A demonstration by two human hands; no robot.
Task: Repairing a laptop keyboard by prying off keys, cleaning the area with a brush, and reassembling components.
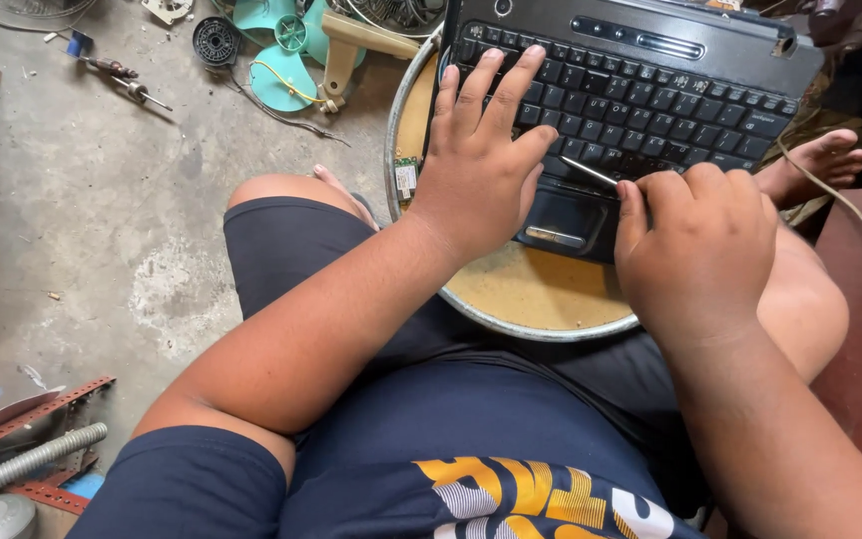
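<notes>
Your left hand lies open and flat on the black laptop keyboard (it sits on a round metal-rimmed tray between your knees), while your right hand is closed around a thin silver metal tool touching the keys.

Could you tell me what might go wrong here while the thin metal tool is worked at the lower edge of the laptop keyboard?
1. The right hand pushes a thin metal tool toward the left hand, which presses the keyboard; a slip could jab the thumb.
2. The tool tip may scratch or snap keys.
3. The laptop overhangs the round tray on the lap, so it may tip.
</notes>
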